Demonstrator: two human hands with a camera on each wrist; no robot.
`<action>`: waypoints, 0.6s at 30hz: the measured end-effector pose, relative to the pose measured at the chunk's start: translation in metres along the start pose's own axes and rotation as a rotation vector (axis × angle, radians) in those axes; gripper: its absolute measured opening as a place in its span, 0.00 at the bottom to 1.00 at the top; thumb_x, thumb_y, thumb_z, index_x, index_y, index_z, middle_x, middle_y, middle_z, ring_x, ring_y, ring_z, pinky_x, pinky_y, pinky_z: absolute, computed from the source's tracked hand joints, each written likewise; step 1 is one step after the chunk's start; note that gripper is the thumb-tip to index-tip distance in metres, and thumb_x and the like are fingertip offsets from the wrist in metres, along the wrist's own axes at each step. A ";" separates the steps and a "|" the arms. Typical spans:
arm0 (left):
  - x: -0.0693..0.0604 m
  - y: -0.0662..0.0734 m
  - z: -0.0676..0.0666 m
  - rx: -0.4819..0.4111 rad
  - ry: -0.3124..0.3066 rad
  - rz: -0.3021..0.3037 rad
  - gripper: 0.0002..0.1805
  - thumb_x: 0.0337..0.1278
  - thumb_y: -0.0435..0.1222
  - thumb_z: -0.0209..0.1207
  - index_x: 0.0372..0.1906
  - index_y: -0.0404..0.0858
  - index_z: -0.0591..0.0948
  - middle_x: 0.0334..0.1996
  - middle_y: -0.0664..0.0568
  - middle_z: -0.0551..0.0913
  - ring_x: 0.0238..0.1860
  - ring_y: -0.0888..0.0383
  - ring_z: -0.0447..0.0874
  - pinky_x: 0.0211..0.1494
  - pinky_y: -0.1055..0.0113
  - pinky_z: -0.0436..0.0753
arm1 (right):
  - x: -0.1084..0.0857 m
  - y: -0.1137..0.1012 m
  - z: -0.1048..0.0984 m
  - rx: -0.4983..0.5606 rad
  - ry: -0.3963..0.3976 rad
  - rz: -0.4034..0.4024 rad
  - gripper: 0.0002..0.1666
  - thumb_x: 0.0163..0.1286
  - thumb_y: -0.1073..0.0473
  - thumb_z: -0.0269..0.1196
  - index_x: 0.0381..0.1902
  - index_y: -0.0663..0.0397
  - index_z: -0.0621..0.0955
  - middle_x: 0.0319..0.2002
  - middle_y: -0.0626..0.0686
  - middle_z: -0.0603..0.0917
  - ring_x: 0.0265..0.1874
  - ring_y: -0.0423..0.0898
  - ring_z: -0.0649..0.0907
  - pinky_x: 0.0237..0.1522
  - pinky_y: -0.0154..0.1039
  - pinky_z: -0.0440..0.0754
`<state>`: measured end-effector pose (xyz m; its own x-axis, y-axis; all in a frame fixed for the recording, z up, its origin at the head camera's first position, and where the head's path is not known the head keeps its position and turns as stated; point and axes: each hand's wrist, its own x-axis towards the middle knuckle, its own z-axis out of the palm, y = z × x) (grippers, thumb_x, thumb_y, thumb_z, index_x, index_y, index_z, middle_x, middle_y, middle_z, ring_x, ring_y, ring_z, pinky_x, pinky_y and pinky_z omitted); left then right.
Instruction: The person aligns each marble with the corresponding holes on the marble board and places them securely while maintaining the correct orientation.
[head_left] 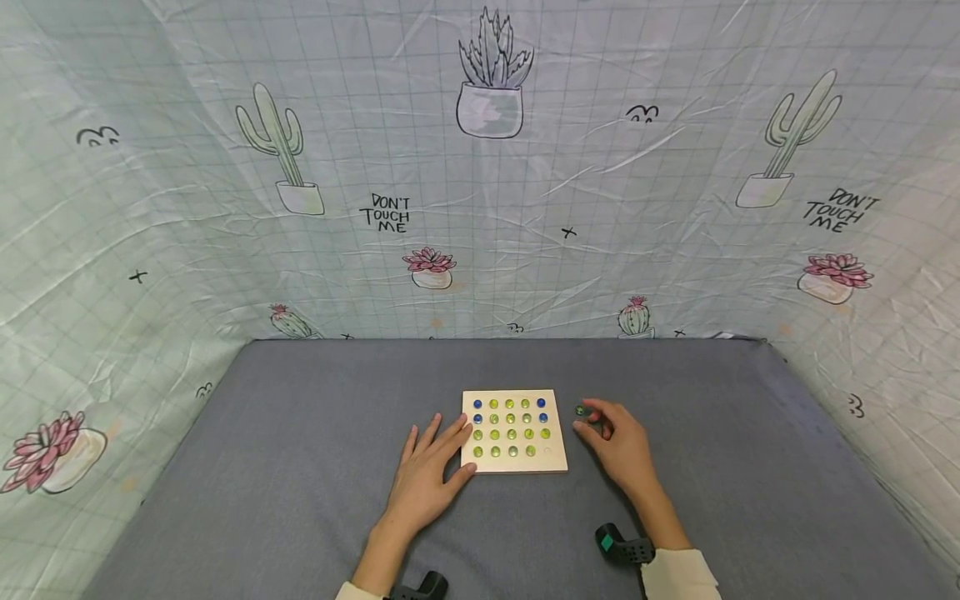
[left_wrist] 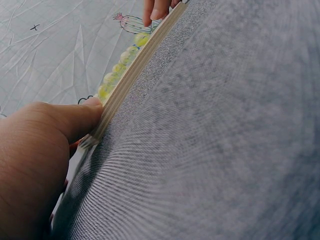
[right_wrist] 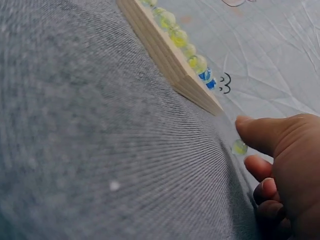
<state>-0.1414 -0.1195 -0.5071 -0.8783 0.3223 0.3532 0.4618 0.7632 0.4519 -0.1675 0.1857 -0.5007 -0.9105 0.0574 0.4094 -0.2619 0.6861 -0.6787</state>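
Note:
A light wooden board (head_left: 558, 450) lies flat, with rows of glass marbles in its hollows. Most are yellow-green; a few blue marbles (head_left: 542, 402) sit near the far corners. The front right hollow (head_left: 547, 451) is bare. My left hand (head_left: 426, 477) rests at the board's left side, fingers spread; its thumb (left_wrist: 85, 117) touches the edge. Off the board's right side, a loose greenish marble (right_wrist: 240, 147) sits by my right hand (head_left: 621, 446). The right thumb and forefinger are apart with the marble close to their tips; a firm pinch does not show.
Grey cloth (head_left: 315, 433) covers the table around the board. A pale printed curtain (head_left: 480, 208) stands behind and along both sides. Each wrist wears a black camera band (head_left: 626, 546).

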 end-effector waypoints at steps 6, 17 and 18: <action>0.000 -0.001 0.001 0.000 -0.001 0.003 0.32 0.60 0.51 0.59 0.68 0.45 0.72 0.68 0.55 0.67 0.71 0.43 0.55 0.71 0.40 0.45 | -0.002 -0.002 0.000 -0.063 -0.044 -0.024 0.23 0.60 0.59 0.70 0.54 0.55 0.82 0.32 0.49 0.78 0.23 0.40 0.68 0.23 0.35 0.63; 0.000 0.000 0.001 0.000 0.001 0.001 0.32 0.60 0.51 0.59 0.68 0.46 0.71 0.68 0.56 0.67 0.71 0.43 0.55 0.71 0.40 0.45 | -0.001 0.000 0.001 -0.058 -0.076 0.041 0.19 0.63 0.58 0.68 0.53 0.51 0.82 0.33 0.47 0.77 0.24 0.41 0.69 0.24 0.36 0.64; 0.000 0.000 0.002 0.000 0.001 0.001 0.32 0.60 0.50 0.60 0.68 0.46 0.71 0.68 0.56 0.67 0.71 0.43 0.55 0.71 0.40 0.45 | -0.001 0.001 0.001 -0.056 -0.076 0.042 0.19 0.63 0.58 0.68 0.53 0.52 0.82 0.33 0.47 0.77 0.24 0.41 0.69 0.24 0.36 0.64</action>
<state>-0.1414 -0.1188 -0.5085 -0.8779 0.3224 0.3541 0.4624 0.7628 0.4520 -0.1671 0.1853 -0.5023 -0.9425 0.0332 0.3326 -0.2066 0.7241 -0.6580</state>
